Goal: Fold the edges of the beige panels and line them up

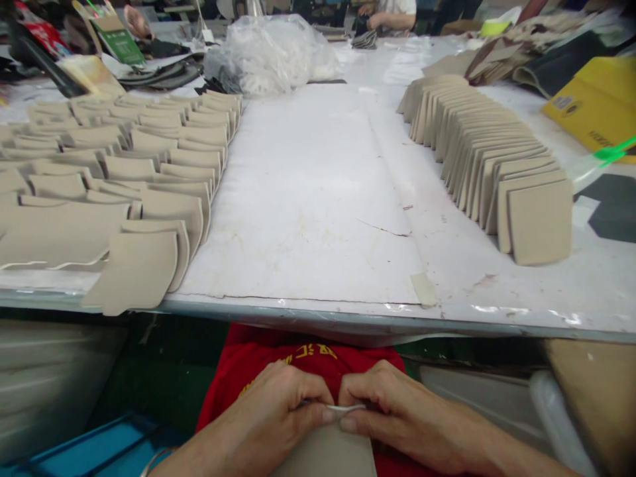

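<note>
Low in the head view, over a red cloth (223, 371) with yellow lettering, a beige sheet piece (330, 454) is pinched along its upper edge by both hands. My left hand (285, 411) is closed on that edge, thumb on the near side and fingers curled behind. Close beside it, my right hand (387, 411) grips the same edge in the same way. A pale strip of the edge shows between the thumbs. The lower part of the piece runs out of the frame.
On the white table (308, 199), overlapping rows of beige pieces (144, 265) fill the left side. A curved row of similar pieces (539, 218) stands at right. A clear plastic bag (273, 56), a yellow box (596, 106) and a person's arm (390, 18) are farther back.
</note>
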The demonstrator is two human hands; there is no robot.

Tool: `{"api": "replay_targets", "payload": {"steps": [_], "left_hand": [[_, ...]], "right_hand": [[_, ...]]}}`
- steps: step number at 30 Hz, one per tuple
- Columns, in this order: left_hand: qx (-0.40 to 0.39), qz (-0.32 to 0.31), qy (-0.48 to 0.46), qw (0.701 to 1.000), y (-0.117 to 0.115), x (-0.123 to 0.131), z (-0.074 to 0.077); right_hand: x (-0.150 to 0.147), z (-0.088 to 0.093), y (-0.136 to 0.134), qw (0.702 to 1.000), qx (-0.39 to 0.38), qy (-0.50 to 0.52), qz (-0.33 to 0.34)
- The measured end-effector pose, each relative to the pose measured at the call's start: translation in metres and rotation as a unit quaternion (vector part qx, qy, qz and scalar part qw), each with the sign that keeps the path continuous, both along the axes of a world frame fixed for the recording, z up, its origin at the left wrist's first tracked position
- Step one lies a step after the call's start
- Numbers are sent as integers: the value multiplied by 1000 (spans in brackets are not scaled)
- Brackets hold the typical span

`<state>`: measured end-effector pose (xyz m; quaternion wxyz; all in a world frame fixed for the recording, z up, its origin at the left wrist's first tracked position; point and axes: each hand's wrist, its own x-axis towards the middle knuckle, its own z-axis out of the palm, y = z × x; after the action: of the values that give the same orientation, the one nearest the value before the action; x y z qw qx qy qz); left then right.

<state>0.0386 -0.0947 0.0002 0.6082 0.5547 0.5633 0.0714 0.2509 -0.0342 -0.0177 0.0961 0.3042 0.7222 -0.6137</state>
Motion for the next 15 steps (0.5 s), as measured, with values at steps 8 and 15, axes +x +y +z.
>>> {"api": "replay_targets", "payload": {"steps": [8,15], "left_hand": [[-85,127,-41,987,-14,-31,-10],[-92,152,-87,980,-14,-23,-4]], "right_hand": [[4,2,2,999,-5,-35,1],[-27,10,1,993,75,-37,82]]}}
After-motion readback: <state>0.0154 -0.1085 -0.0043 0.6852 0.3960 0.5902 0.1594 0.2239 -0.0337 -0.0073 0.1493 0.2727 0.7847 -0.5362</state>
